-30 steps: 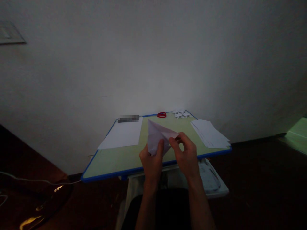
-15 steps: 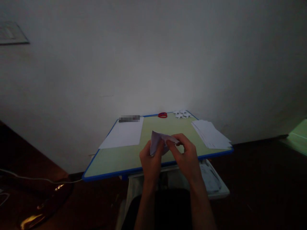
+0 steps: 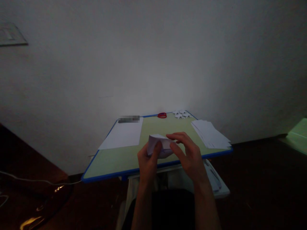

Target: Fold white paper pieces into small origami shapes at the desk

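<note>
A folded piece of white paper (image 3: pixel 153 142) is held in the air above the near edge of the table. My left hand (image 3: pixel 148 161) grips its left side, with the thumb pressed on the near face and the fingers behind. At the paper's right end is my right hand (image 3: pixel 189 153), its thumb and forefinger on either side of the edge in a loose hold. The other fingers of that hand are curved beyond the paper, partly hidden.
The pale green table (image 3: pixel 115 163) has a blue rim. A large white sheet (image 3: pixel 124 135) lies left, under a blurred-out dark object (image 3: pixel 129 119). Red-handled scissors (image 3: pixel 162 115) and several small white folded paper pieces (image 3: pixel 181 114) lie at the back. Loose sheets (image 3: pixel 211 134) overlap at right.
My right hand has shifted slightly right, and its forefinger has lifted to the paper's upper edge. The paper has tilted and its top now lies flatter. My left hand keeps its grip.
</note>
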The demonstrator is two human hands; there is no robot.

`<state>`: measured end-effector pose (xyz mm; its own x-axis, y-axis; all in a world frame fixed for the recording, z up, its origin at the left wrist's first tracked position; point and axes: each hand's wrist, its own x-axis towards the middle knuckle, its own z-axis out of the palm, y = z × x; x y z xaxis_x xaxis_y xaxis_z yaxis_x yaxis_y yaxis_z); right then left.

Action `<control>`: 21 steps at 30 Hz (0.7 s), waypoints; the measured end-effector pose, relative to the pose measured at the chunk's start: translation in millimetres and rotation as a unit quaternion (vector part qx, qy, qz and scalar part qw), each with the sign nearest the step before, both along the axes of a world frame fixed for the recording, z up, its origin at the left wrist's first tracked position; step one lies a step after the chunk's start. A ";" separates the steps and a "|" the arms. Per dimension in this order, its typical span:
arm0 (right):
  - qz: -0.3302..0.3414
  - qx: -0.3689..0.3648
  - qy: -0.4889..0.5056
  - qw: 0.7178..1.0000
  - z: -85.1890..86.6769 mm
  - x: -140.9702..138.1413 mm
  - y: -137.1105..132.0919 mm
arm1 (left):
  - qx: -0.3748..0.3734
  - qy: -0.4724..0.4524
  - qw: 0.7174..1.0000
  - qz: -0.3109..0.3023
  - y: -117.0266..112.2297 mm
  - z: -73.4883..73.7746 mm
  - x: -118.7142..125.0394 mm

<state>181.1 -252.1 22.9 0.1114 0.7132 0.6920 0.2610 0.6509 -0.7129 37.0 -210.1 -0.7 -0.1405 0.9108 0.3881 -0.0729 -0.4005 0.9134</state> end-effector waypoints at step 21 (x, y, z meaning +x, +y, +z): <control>-0.023 -0.067 0.027 0.997 0.4 1.5 -2.3 | 0.019 0.025 0.991 -0.128 1.8 -6.9 -11.3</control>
